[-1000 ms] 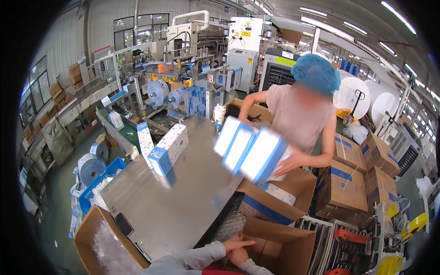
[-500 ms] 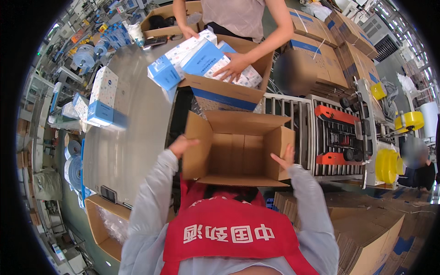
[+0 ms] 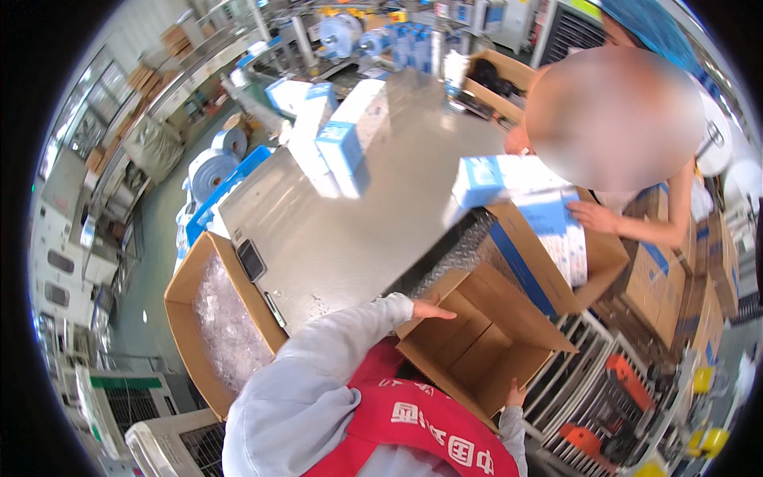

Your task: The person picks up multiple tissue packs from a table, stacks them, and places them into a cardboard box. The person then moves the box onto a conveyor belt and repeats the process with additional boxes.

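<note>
I see my left hand [image 3: 425, 308] laid flat on the near left flap of the open cardboard box [image 3: 485, 350], fingers stretched out along the edge and pointing right; the grip is wide open, pressing on the flap rather than wrapped round it. My right hand [image 3: 515, 393] is at the lower right rim of the same box, with only the fingertips showing above the cardboard wall; they look curled over the edge, but I cannot tell how tightly that grip is closed. The box sits just in front of my chest, its mouth upward and its inside bare brown, wedged between the steel bench [image 3: 358, 222] on the left and a roller conveyor [image 3: 588, 397] on the right.

Beyond it, touching its far side, a second carton with a blue stripe [image 3: 548, 262] stands open. A co-worker across from me has a hand [image 3: 592, 216] on blue-and-white packs [image 3: 556, 230] inside that carton, and another such pack [image 3: 493, 179] lies at its far rim.

On the bench, a black phone [image 3: 252, 260] lies near the left edge, and a tall stack of blue-and-white packs [image 3: 346, 135] stands further back. Left of the bench, a carton lined with clear plastic [image 3: 222, 326] stands open at floor level.
</note>
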Tool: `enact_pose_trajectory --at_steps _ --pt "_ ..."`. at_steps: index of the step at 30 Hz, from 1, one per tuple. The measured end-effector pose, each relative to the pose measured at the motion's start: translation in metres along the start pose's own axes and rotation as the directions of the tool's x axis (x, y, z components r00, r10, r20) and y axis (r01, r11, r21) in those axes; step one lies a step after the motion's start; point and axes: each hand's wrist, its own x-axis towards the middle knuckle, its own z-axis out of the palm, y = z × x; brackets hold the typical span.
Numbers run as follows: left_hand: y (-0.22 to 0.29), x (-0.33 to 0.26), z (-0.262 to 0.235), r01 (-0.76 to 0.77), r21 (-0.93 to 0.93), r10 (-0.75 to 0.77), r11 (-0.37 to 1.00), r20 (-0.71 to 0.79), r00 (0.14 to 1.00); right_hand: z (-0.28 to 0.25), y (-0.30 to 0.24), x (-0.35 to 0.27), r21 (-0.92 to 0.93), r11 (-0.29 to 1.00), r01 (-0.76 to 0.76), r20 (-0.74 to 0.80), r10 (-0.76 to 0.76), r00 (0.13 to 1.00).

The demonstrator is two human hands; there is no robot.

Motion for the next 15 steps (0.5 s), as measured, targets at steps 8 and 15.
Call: enact_pose_trajectory --at_steps 8,15 --pt "-0.064 -0.019 -0.316 -0.069 0.559 0.563 0.827 -0.816 0.131 0.044 -0.151 -0.003 -0.424 0.855 -0.298 0.327 0.452 0.83" --pt "-0.043 0.02 -0.452 0.249 0.463 0.378 0.851 -0.868 0.322 0.013 -0.185 -0.031 -0.489 0.862 0.136 -0.211 -0.268 0.94"
